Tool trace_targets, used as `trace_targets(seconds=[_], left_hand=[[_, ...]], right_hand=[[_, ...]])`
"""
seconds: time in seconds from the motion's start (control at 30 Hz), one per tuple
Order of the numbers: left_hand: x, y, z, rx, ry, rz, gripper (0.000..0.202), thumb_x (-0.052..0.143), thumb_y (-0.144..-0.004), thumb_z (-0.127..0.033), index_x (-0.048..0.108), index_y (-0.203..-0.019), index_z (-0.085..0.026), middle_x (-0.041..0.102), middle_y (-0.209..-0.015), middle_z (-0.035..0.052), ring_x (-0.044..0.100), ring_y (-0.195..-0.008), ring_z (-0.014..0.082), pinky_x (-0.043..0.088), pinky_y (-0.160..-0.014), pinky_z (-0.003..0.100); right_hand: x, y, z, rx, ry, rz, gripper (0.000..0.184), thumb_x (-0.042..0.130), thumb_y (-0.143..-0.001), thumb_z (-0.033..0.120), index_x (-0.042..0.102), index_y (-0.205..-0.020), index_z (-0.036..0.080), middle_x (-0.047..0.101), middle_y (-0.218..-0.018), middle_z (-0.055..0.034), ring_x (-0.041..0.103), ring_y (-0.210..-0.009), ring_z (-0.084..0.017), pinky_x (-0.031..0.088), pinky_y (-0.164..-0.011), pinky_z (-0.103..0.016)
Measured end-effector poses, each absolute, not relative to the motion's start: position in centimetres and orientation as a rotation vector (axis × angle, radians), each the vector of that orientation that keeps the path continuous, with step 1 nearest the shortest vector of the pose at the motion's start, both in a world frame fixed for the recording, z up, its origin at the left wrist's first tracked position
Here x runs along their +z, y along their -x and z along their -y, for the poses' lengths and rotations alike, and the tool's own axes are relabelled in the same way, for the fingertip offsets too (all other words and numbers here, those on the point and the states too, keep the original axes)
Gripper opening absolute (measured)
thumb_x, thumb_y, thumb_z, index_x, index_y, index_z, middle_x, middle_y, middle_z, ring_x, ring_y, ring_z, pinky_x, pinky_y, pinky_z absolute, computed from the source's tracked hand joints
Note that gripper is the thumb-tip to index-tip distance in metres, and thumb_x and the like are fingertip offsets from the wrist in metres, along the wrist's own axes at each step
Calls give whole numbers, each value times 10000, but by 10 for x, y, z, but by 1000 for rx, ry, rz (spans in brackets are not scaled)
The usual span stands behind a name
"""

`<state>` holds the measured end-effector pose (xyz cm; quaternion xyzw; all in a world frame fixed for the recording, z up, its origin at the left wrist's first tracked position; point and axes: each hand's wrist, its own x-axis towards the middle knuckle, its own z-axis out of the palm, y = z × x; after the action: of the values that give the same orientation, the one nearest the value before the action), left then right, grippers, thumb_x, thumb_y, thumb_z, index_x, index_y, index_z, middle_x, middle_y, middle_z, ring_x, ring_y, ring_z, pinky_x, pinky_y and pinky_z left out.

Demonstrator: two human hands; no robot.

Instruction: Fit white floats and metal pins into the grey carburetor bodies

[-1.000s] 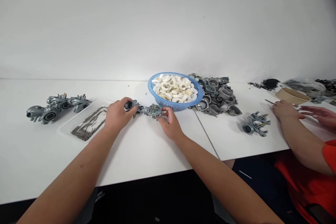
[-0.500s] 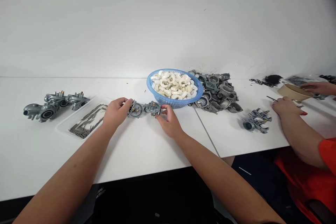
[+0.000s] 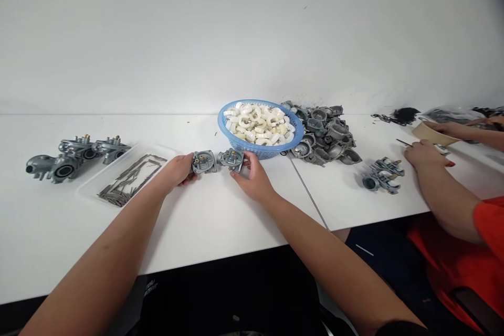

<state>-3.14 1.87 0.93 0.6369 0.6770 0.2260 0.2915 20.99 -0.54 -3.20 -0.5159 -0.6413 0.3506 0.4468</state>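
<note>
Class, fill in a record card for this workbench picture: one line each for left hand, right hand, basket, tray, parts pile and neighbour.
Left hand: left hand grips left carburettor body.
Right hand: right hand grips right carburettor body, beside the other.
Basket: blue basket of white plastic rings, just behind both hands.
Tray: clear tray of metal pins, to the left.
Parts pile: grey castings, right of the basket.
Neighbour: co-worker's hand on the table, far right.

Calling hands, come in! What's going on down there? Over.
Left hand gripping first grey part. Right hand gripping second grey part, side by side. Blue basket just behind.
</note>
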Motion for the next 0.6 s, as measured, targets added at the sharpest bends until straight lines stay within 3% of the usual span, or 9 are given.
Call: trace_targets(seconds=[0.2, 0.33, 0.47, 0.6], left_hand=[[9, 36, -17, 519, -1537, -1848, 267, 450, -843, -384, 540, -629, -253, 760, -734, 140, 695, -576, 295, 507, -558, 403], [13, 32, -9, 540, -1578, -1869, 177, 452, -828, -358, 588, -769, -261, 779, -851, 103, 722, -659, 297, 507, -610, 413], [17, 26, -4, 509, -1621, -1926, 240, 442, -812, -342, 626, -952, -277, 784, -930, 72, 726, -725, 317, 499, -618, 422], [18, 24, -1, 487, -1690, -2011, 366, 484, -784, -324, 616, -1122, -271, 780, -1081, 107, 711, -920, 399, 491, -686, 466]], right_hand=[[-27, -217, 8, 830, 1271, 1623, 498, 616, -797, 154, 565, -1288, 222, 685, -1298, -86, 628, -1211, -264, 483, -1108, -472], [-25, -219, 10, 850, 1272, 1618, 455, 553, -817, 129, 596, -1256, 238, 721, -1254, -57, 672, -1173, -244, 515, -1074, -441], [-25, -220, 11, 855, 1296, 1609, 406, 546, -825, 142, 602, -1216, 236, 732, -1219, -54, 682, -1149, -252, 525, -1048, -450], [-23, -220, 11, 866, 1303, 1600, 380, 542, -818, 145, 597, -1182, 242, 728, -1203, -47, 680, -1136, -251, 520, -1039, -450]])
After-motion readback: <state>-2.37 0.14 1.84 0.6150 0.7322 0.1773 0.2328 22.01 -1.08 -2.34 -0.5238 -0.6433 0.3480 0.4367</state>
